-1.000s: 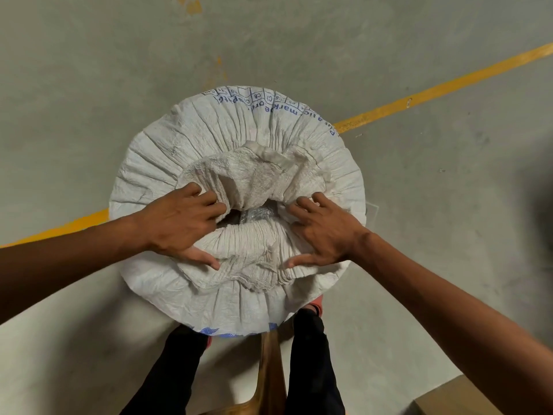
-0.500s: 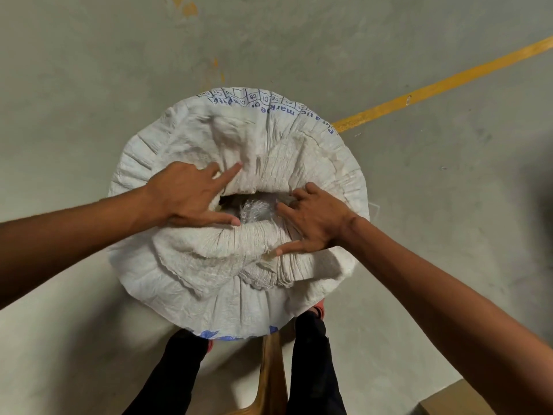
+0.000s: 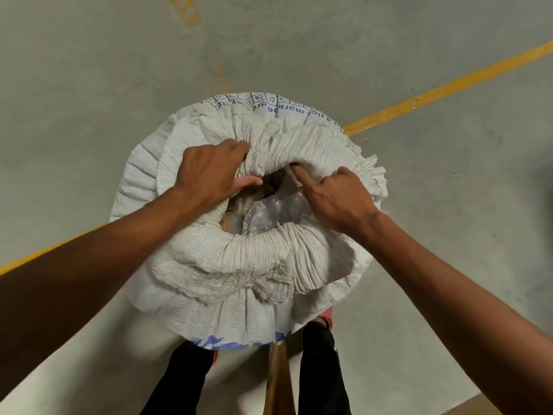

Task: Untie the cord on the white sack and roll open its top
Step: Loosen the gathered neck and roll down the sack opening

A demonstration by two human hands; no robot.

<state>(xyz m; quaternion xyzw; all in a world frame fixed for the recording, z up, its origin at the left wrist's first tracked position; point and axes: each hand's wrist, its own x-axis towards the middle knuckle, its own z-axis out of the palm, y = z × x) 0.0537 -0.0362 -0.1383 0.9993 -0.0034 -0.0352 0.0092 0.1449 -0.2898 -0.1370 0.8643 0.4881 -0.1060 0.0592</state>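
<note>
The white woven sack with blue print stands upright on the floor, seen from above. Its top is turned outward into a thick rolled rim around a hole in the middle. Crinkled clear plastic shows inside the hole. My left hand grips the rolled rim at the far left of the hole, thumb inside. My right hand holds the rim at the right, index finger hooked inside the far edge. No cord is visible.
The sack stands on a grey concrete floor crossed by a yellow painted line. My legs in black trousers stand right behind the sack, with a brown wooden piece between them. A tan box corner lies at the bottom right.
Both hands have moved from the near side of the opening to its far side, pushing the gathered fabric outward. The hole has widened and the rolled rim has grown thicker.
</note>
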